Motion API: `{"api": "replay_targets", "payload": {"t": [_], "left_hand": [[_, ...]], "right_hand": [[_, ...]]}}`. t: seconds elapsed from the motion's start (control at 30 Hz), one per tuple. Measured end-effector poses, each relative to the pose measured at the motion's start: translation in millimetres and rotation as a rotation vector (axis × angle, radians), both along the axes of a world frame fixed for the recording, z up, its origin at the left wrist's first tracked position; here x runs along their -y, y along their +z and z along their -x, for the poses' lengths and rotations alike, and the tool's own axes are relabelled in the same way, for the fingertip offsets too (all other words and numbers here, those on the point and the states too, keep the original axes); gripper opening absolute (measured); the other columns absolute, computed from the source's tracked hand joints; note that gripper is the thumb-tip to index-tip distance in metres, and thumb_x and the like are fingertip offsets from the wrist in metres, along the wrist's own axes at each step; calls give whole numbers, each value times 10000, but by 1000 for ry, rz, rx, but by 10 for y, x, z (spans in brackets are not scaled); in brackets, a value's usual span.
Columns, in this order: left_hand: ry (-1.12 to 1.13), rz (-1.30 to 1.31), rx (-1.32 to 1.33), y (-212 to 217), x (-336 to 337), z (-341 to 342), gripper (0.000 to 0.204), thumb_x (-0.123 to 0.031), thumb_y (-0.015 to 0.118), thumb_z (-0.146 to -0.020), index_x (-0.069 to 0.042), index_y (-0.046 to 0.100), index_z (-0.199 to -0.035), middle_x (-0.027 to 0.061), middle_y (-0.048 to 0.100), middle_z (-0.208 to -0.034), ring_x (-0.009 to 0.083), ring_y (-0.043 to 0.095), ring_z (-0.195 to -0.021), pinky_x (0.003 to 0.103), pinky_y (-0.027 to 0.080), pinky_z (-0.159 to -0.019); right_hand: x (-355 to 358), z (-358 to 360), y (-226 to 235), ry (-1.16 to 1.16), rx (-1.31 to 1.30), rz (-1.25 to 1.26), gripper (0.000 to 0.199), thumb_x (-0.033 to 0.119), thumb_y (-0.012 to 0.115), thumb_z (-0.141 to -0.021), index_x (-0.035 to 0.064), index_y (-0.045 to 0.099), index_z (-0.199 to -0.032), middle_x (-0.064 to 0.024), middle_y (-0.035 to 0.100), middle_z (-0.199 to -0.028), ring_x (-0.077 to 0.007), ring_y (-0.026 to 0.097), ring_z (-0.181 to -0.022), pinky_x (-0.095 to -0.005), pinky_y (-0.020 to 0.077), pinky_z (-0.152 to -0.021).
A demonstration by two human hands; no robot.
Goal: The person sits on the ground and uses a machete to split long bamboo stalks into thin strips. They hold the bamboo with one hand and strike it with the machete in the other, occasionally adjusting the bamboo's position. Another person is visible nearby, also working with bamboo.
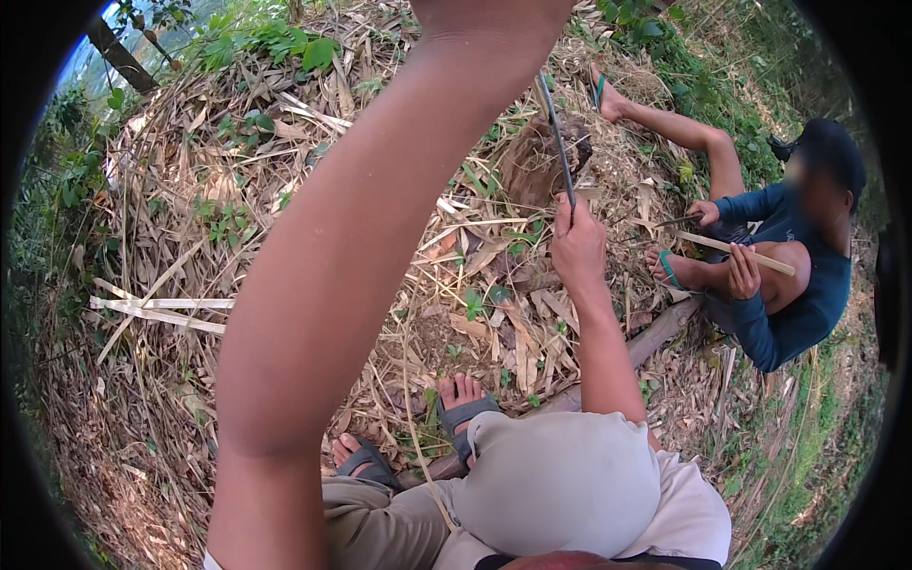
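My right hand [578, 249] is closed round the lower end of a long, thin dark-bladed knife [560, 142], with a finger laid along it. The blade points up and away from me, past a cut stump [537, 161]. Against its upper part lies a narrow pale edge, perhaps a strip, too small to tell. Across the picture my left arm reaches up to the top edge. Only the base of my left hand [492, 13] shows there; its fingers are cut off, so what they hold is hidden.
At the right a seated co-worker in a blue shirt [807, 275] holds a pale flat strip [736, 253] and a small knife [673, 221]. Several pale split strips [171, 309] lie on dry leaves at the left. A pole [665, 328] lies near my sandalled feet [465, 408].
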State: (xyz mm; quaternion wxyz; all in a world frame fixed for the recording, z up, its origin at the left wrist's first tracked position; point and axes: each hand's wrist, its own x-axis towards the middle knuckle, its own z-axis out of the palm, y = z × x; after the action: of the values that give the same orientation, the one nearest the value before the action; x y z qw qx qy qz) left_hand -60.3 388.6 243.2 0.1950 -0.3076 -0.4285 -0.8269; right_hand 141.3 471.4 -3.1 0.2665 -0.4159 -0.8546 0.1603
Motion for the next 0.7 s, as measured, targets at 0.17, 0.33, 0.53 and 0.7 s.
{"api": "replay_targets", "payload": {"t": [0.17, 0.33, 0.53, 0.7], "left_hand": [[-45, 52, 70, 36, 123, -100, 497, -142, 299, -1032, -158, 313, -535, -30, 315, -462, 73, 256, -397, 249, 186, -368], [13, -21, -46, 0, -8, -14, 489, -130, 304, -1033, -157, 312, -544, -33, 303, -465, 74, 256, -395, 250, 181, -367], [0, 29, 52, 38, 43, -54, 487, -175, 288, -1059, -143, 322, -574, -28, 337, -493, 82, 317, -419, 265, 218, -380], [-124, -13, 222, 8, 197, -88, 488, -250, 303, -1066, -118, 340, -597, -23, 358, -515, 99, 343, -439, 305, 278, -416]], "right_hand": [[147, 41, 280, 23, -147, 226, 319, 301, 472, -1037, 31, 626, -1108, -133, 540, -622, -236, 502, -508, -383, 403, -521], [455, 140, 713, 187, -406, 57, 293, 277, 465, -1041, 30, 620, -1055, -151, 564, -627, -308, 541, -523, -418, 419, -531], [-133, 131, 87, -3, 12, 22, 336, 302, 464, -1026, -1, 602, -976, -257, 626, -744, -470, 610, -712, -536, 452, -634], [-6, 185, 256, -39, -53, 207, 429, 385, 488, -1022, -10, 654, -997, -159, 545, -605, -246, 534, -542, -421, 406, -543]]}}
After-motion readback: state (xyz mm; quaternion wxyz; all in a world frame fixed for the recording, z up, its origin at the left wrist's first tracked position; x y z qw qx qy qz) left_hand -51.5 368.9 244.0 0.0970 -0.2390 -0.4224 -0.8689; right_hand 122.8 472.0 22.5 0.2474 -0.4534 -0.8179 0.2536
